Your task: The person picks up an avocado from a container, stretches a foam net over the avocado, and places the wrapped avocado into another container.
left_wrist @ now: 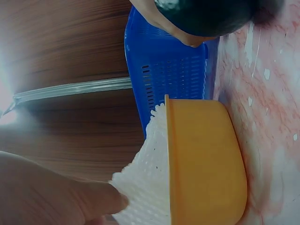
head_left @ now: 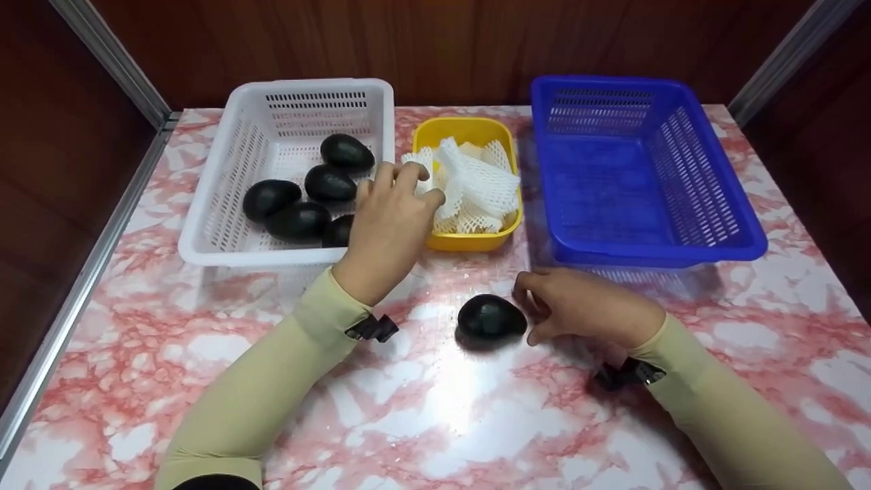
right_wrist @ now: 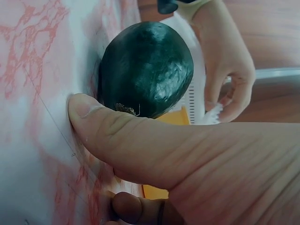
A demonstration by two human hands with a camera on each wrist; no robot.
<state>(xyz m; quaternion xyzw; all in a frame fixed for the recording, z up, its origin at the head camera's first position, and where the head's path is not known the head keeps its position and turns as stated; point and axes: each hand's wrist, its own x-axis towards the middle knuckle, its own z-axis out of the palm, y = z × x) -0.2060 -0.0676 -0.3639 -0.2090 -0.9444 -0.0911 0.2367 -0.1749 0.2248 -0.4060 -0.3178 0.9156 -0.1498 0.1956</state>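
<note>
Avocado [left_wrist: 204, 16] cropped, yellow tub [left_wrist: 206, 159] cropped, L-wrist cam

On the near side of the yellow box [head_left: 469, 242], the left sleeve [head_left: 252, 395] is at its left and the right sleeve [head_left: 735, 408] at its right, both plain, pale yellow-green. Each carries a small black device [head_left: 372, 328] at the wrist, leaving left hand [head_left: 391, 221] and right hand [head_left: 592, 305] bare.
</note>
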